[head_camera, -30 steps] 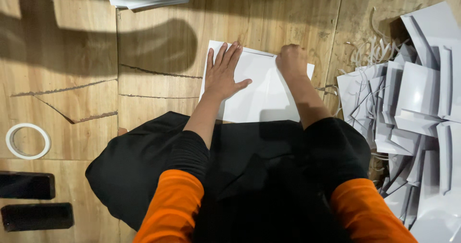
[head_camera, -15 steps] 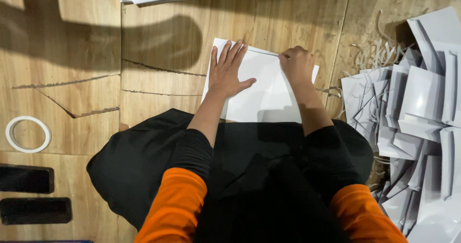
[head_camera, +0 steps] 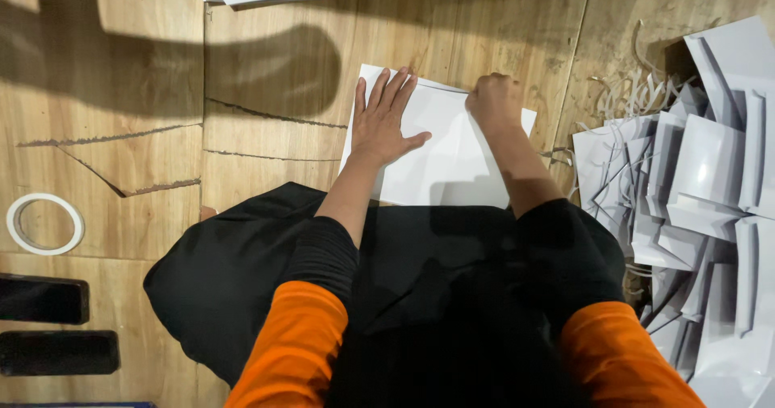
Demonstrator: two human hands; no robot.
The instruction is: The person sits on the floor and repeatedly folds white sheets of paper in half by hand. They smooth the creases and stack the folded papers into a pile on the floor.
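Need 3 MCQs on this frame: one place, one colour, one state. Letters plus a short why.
1. Where does the tape roll lie?
A. on the floor at far left
B. on the white sheet
C. on the pile at right

2. What colour are the sleeves?
A. blue
B. orange
C. green

3. How is the left hand?
A. closed in a fist
B. raised off the sheet
C. flat, fingers spread on the white sheet

Answers:
A, the ring sits alone on the wood floor near the left edge.
B, both forearms show orange cloth.
C, its palm presses the sheet, while the right hand is the curled one.
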